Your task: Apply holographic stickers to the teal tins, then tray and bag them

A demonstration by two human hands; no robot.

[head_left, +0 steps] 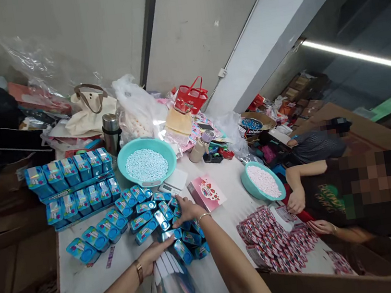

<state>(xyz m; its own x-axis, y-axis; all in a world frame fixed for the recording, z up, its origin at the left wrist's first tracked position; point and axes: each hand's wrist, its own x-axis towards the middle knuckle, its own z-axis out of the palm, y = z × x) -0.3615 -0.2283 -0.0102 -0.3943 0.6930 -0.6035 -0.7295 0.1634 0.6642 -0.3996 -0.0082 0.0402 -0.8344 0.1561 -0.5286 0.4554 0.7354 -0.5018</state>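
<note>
A heap of small blue flip-top boxes (144, 220) lies on the white table in front of me. My right hand (189, 210) reaches over the heap's right side, fingers spread and touching the boxes. Low at the heap's front edge, my left hand (153, 258) lies with its fingers stretched against a blue box; its thumb is hard to make out. Beneath and beside that hand is a shiny silver wrap (175, 290) with white strips at its top. Several blue boxes (94, 238) stand in a row to the left.
Two-tier blue display trays (81, 216) hold more boxes. Behind the heap are a teal basin (121, 164) of pale blue pellets, a small scale (176, 180) and a pink box (207, 192). At right, another person's hands (297, 199) work by pink packs (278, 241) and a second basin (250, 187).
</note>
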